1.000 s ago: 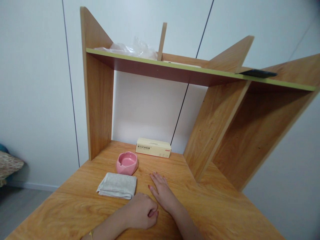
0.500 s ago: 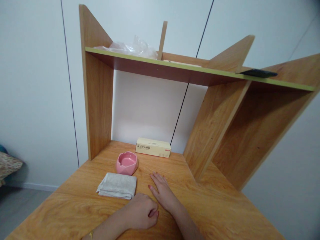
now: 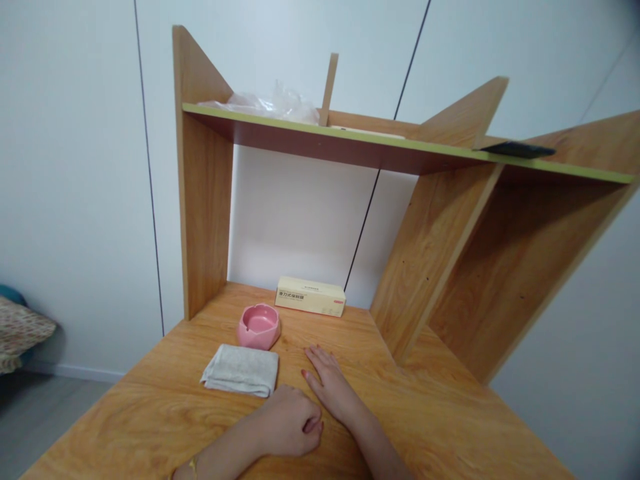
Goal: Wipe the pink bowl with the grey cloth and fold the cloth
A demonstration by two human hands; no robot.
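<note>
My left hand (image 3: 291, 423) rests on the wooden desk as a loose fist, and nothing shows in the curled fingers. Close by on its right, my right hand (image 3: 333, 385) lies palm down with its fingers stretched out and holds nothing. A folded light-grey cloth (image 3: 241, 369) is just beyond the left fist, close to the knuckles. Behind the cloth stands a pink faceted ashtray (image 3: 260, 321) with notches in its rim. Farther back, a long cream cling film box (image 3: 310, 297) with printed characters sits near the wall, out of reach of both hands' fingertips.
A wooden shelf unit (image 3: 205, 193) rises from the back of the desk (image 3: 440, 427). On its upper board lie a clear plastic bag (image 3: 280, 105) and a flat dark object (image 3: 517, 149). Upright panels (image 3: 425, 253) bound the right side. Patterned fabric (image 3: 23, 330) shows at far left.
The view has shifted a little, so everything appears slightly farther right. Both hands keep the same pose, and the objects on the desk have not moved.
</note>
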